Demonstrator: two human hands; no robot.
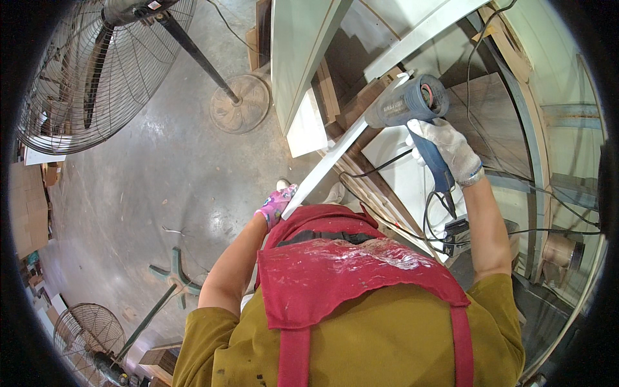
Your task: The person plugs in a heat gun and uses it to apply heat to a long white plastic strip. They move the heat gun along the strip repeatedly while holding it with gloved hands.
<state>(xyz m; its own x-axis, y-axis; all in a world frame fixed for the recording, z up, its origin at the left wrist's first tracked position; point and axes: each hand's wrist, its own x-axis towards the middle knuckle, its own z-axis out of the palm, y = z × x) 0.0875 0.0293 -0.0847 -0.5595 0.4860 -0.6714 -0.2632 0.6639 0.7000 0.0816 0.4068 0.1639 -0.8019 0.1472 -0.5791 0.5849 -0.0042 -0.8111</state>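
My right hand (454, 151), in a pale knitted work glove, is closed around the dark blue handle of a heat gun (406, 104). Its nozzle end faces left, over the upper end of a long narrow white strip (329, 161). That strip slants down toward my waist, where my left hand (276, 205), in a pink patterned glove, grips its lower end. What lies under the nozzle is partly hidden by the tool. A black cord (427, 213) hangs below the handle. The red apron (354, 274) on me carries white smears.
Beyond the strip lean white panels (300, 58) and wooden boards (330, 90). A second white bar (425, 39) crosses at the upper right. Left stands a large floor fan (109, 71) on a round base (240, 103); another fan (89, 332) is lower left. Cables run along the right.
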